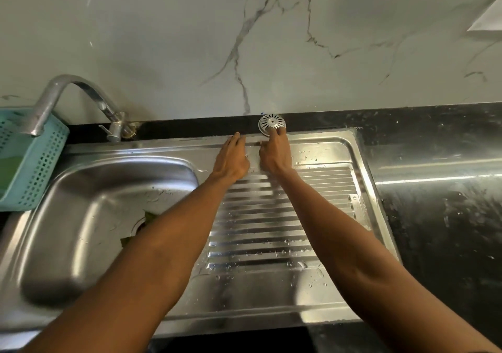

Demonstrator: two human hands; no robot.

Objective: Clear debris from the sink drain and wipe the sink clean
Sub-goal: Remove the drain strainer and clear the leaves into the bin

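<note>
- We see the right hand [274, 154] stretched to the far rim of the sink, its fingertips [277, 132] resting on the near edge of the round metal drain strainer [271, 123]; the fingers look mostly straight, and we cannot tell whether any of them curl round the strainer's rim.
- The left hand [233, 159] lies just beside the right one, palm down, fingers straight and together, their tips on the sink's back ledge; it holds nothing.
- The drain strainer sits out of the basin, partly on the black worktop [434, 148] strip at the foot of the marble wall [163, 40] and partly on the steel rim, directly ahead of the right hand and to the right of the left hand's fingertips.
- The sink basin [81, 230] lies to the left, below the left forearm; its open drain hole [140, 226] shows beside that forearm, with green leafy debris [150, 216] at its edge.
- Both arms are bare and nearly straight, running from the bottom corners inward over the ribbed drainboard [320, 216], which carries water drops.
- The tap [78, 99] arches over the basin's far left corner, and a teal perforated basket [32, 162] stands at the left edge.
</note>
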